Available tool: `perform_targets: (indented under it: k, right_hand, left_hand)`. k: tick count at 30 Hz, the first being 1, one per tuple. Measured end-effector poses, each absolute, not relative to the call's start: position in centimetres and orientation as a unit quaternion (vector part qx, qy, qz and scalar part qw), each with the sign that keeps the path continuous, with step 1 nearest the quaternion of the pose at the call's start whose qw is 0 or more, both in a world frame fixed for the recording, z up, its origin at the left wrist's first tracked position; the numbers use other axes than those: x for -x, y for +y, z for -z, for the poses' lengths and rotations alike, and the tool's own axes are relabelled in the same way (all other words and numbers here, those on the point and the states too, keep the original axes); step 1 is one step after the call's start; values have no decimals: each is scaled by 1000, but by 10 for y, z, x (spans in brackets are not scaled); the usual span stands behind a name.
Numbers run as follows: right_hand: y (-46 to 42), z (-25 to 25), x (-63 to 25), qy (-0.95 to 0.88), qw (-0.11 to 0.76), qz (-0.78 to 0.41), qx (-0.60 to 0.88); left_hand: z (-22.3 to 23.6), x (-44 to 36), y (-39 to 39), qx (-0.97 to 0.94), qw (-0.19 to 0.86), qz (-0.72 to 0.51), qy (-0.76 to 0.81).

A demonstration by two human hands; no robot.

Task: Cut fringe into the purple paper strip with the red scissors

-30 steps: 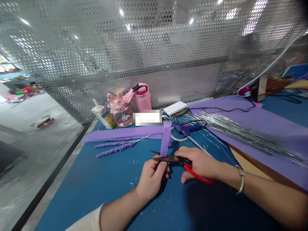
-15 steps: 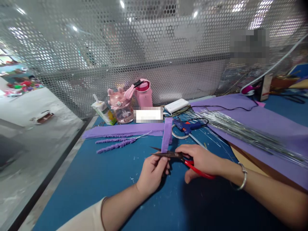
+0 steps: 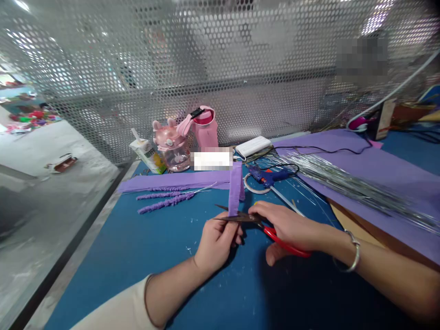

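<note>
My left hand (image 3: 216,243) is closed around the lower end of a purple crepe paper strip (image 3: 235,188), which stands upright from its fingers. My right hand (image 3: 287,227) grips red-handled scissors (image 3: 271,233). Their dark blades (image 3: 232,216) are parted around the strip just above my left fingers. Both hands hover low over the blue mat (image 3: 144,256).
Finished purple lavender stems (image 3: 165,204) and a long purple paper band (image 3: 175,181) lie to the left. Behind are a blue glue gun (image 3: 270,175), silver wires (image 3: 347,183), purple sheets (image 3: 378,165), a power bank (image 3: 252,146), pink bottles (image 3: 187,140) and a drink carton (image 3: 146,156) against the perforated metal screen (image 3: 220,68).
The scissor blades have opened slightly around the strip. My hands stayed nearly in place while the head camera tilted a little.
</note>
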State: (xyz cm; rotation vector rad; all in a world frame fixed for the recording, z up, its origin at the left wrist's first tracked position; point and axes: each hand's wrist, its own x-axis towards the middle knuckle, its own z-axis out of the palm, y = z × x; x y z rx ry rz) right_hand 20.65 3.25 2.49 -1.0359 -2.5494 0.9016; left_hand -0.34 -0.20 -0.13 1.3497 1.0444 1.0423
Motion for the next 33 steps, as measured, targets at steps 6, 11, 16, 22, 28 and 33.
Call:
perform_targets:
  k: [6,11,16,22,28,33]
  right_hand:
    - [33,-28,-204,-872,120,-297,370]
    - [33,-28,-205,-874,145,-290,362]
    - [35,-26,-205,-882,165,-271,350]
    - [37,-24,-206,-882,180,-269,342]
    - [37,-21,-207,-874,188,-284,346]
    - [37,-21,-207,-874,179,-286,350]
  left_hand:
    - [2,3,-2,-574,535,-435,442]
    - [5,3,-3,-569,546,-431,439]
    - [8,4,-3,-569,547,-431,438]
    - [8,5,-2,-566,550,-430,439]
    - [8,4,-2,-565,549,-421,450]
    - [7,5,-2,-567,545,-414,459]
